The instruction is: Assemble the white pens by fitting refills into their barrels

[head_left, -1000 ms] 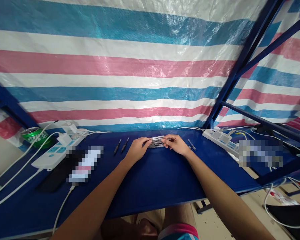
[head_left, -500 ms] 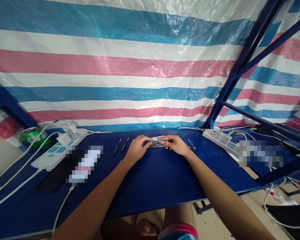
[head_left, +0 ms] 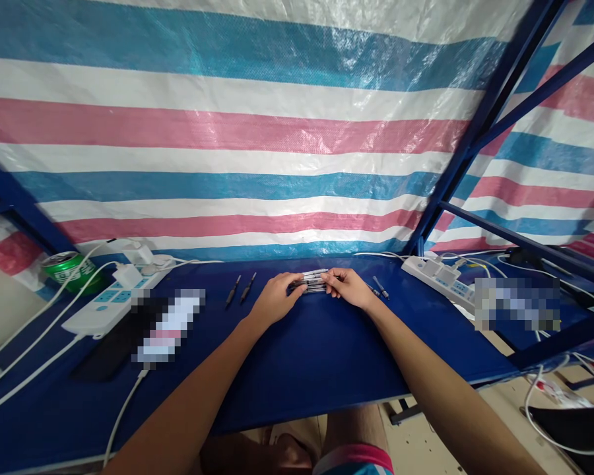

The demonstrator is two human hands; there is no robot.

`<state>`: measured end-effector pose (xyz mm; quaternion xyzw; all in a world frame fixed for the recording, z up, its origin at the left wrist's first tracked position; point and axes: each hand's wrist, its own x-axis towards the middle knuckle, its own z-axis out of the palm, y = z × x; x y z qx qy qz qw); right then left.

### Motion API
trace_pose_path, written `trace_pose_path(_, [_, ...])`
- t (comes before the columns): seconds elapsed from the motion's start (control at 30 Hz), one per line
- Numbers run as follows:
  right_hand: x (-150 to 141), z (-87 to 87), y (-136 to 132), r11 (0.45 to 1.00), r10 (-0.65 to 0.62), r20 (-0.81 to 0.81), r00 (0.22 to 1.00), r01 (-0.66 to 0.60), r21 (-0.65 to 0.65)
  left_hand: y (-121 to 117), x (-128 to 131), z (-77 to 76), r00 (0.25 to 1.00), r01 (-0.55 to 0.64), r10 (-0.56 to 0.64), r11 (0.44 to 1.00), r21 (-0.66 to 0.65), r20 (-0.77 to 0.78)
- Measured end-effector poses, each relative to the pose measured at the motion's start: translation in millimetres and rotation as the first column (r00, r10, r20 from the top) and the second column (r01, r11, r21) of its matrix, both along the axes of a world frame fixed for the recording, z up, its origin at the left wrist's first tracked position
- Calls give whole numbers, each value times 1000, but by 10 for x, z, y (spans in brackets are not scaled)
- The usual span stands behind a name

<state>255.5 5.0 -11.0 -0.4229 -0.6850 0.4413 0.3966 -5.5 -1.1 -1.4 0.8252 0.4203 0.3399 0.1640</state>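
Several slim clear-and-dark pens (head_left: 315, 280) lie side by side, crosswise, near the back of the blue tabletop (head_left: 317, 356). My left hand (head_left: 276, 295) is closed around their left ends, thumb in front. My right hand (head_left: 349, 287) pinches the right ends between thumb and fingers. The fingers hide both ends of the pens. Left of my left hand lie two dark pen-like pieces with thin tips, one (head_left: 233, 291) beside the other (head_left: 248, 288). Just right of my right hand are two short greyish pen pieces (head_left: 381, 288).
At the left are a white power strip (head_left: 99, 307) with plugs, a green can (head_left: 72, 270) and a blurred phone (head_left: 171, 326) on a cable (head_left: 121, 409). Another power strip (head_left: 440, 280) is at the right. Blue frame bars (head_left: 455, 178) and a striped sheet (head_left: 252, 132) enclose the table.
My left hand's fingers have shifted slightly along the pens' left ends, the thumb a little to the right. The right hand stays almost in place; the loose pieces have not moved.
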Motion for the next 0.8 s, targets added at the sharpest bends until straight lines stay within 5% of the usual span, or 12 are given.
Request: trace_pose_path(0.8, [-3,22,-26,999,53,13,999,-53,12,35,-20,-38,999,22,-21,999,24,-41])
